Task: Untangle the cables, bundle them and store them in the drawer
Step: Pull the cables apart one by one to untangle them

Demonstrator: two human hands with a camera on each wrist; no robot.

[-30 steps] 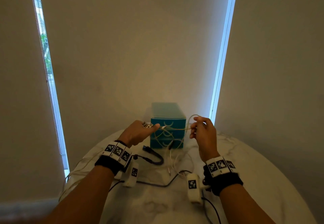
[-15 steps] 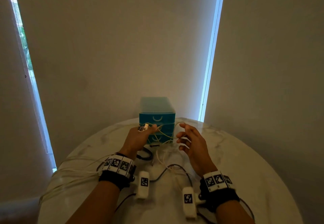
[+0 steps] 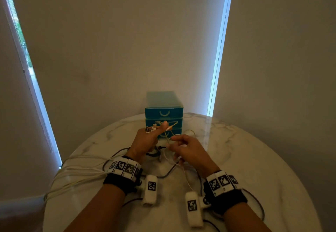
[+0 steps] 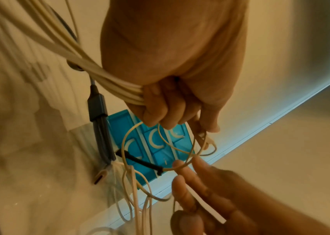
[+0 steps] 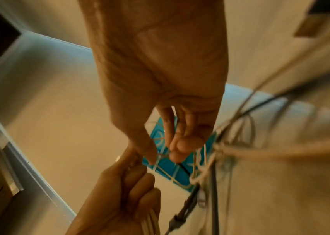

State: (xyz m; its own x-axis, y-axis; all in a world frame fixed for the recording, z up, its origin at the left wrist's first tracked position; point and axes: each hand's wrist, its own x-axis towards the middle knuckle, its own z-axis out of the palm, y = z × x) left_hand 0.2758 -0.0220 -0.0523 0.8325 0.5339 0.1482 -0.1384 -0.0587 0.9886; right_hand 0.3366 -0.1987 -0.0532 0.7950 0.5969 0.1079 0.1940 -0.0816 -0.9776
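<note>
Round marble table (image 3: pixel 245 159) bearing a blue drawer unit (image 3: pixel 164 112) at its far edge, all three drawers closed, contents unseen. Left hand (image 3: pixel 145 141) fists a bundle of white cables (image 4: pixel 107 79); right hand (image 3: pixel 189 150), fingers loosely spread, touches a thin loop (image 4: pixel 180 149) before the drawers.

drawer unit (image 3: pixel 164 115) sits at the back of the table (image 3: pixel 254 159), both hands right in front of it. left hand (image 3: pixel 145 141) and right hand (image 3: pixel 189 150) side by side, cables (image 3: pixel 171 162) strewn below them, probably trailing off the table's left edge.
</note>
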